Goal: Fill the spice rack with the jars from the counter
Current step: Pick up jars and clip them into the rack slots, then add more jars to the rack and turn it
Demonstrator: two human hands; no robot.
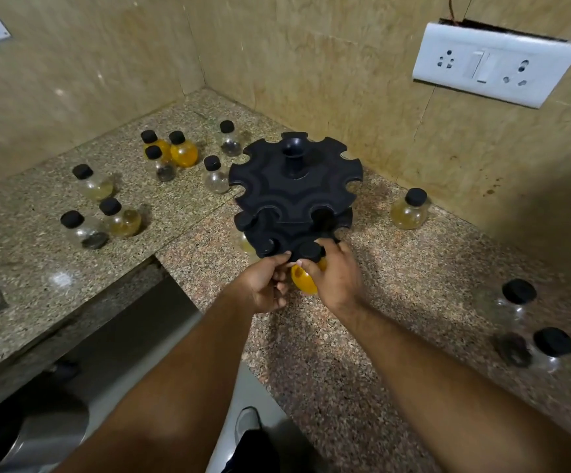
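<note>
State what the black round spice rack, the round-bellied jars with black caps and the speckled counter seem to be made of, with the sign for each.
Black round spice rack: likely moulded plastic, matt, uniform colour with smooth notches. Round-bellied jars with black caps: clear glass or plastic, glossy; contents show through. Speckled counter: polished granite-like stone, grainy flecks with a sheen.

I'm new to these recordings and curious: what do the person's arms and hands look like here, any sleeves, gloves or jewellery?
Both forearms are bare, with no sleeves in view. The left hand and right hand wear no gloves, and no watch, bracelet or ring shows.
</note>
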